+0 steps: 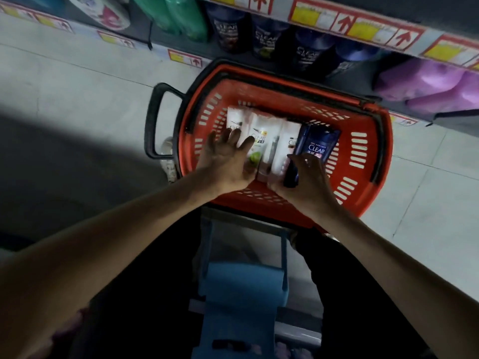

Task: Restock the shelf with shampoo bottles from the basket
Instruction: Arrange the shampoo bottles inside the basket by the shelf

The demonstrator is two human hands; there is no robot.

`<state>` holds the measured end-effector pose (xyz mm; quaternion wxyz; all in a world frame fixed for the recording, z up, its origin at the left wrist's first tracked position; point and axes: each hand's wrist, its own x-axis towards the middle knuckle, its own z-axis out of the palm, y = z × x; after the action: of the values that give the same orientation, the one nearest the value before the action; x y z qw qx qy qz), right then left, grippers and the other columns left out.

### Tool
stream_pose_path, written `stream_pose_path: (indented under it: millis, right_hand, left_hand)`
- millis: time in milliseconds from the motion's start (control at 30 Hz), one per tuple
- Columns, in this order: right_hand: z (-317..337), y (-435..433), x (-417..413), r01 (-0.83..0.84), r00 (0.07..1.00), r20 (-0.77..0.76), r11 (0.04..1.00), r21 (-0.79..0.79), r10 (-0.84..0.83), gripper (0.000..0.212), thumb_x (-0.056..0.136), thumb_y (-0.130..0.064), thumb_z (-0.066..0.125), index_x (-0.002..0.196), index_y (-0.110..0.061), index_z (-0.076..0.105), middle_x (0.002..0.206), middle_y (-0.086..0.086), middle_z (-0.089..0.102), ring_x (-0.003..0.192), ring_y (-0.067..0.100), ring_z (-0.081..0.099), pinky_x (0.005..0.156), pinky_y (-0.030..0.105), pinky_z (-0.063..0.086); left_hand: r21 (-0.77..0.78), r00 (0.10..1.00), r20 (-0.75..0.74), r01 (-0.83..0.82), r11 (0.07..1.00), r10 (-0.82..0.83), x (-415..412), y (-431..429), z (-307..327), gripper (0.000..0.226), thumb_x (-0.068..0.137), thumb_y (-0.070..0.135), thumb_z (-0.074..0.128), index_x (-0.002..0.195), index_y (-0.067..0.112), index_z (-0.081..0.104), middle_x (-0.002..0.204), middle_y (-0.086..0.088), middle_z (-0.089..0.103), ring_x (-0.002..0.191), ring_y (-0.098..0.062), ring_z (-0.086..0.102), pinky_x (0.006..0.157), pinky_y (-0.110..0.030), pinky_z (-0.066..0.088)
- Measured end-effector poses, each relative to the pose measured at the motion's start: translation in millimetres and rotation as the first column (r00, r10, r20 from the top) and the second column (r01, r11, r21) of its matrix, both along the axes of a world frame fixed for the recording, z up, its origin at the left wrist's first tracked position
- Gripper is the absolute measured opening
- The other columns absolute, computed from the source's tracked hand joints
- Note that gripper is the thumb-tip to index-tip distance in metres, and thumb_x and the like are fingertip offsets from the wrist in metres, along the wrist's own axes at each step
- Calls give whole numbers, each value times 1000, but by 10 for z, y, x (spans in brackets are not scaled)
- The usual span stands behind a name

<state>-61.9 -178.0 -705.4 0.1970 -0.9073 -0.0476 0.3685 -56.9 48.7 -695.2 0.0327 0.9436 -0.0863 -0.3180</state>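
Note:
A red plastic basket (363, 156) stands on the floor in front of the shelf. Inside it lie several white Clear shampoo bottles (261, 130) side by side and a dark blue Clear bottle (317, 143) at their right. My left hand (225, 161) reaches into the basket with fingers spread, resting on the leftmost white bottles. My right hand (308, 177) grips the lower end of the dark blue bottle, fingers curled round it. The shelf (269, 63) behind the basket holds dark Clear bottles (264, 40).
Green bottles (178, 16) and purple packs (430, 84) stand on the same shelf. An upper shelf edge with red and yellow price tags (363, 24) overhangs at the top. The basket's black handle (155, 120) sticks out left. A blue stool (243, 294) is under me.

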Motion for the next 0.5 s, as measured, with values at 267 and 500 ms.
stream_pose_path:
  millis: [267,500]
  right_hand:
    - [-480,-283,95,-232,928,292,972,-32,231,96,78,-66,59,156,-15,37,154,15,35,145,36,32,118,58,31]
    - [-879,-371,481,-385,823,384,908,-166,419,93,83,-49,71,158,-11,33,160,22,29,149,40,28,121,58,26]
  left_hand:
    - [-75,996,86,7,997,-1,18,-385,-779,90,85,74,36,158,24,16,160,-15,23,148,-41,23,115,-65,25]
    - [-115,969,219,142,983,-114,100,-360,-1136,90,88,71,38,159,21,17,159,-16,29,147,-36,28,115,-57,31]
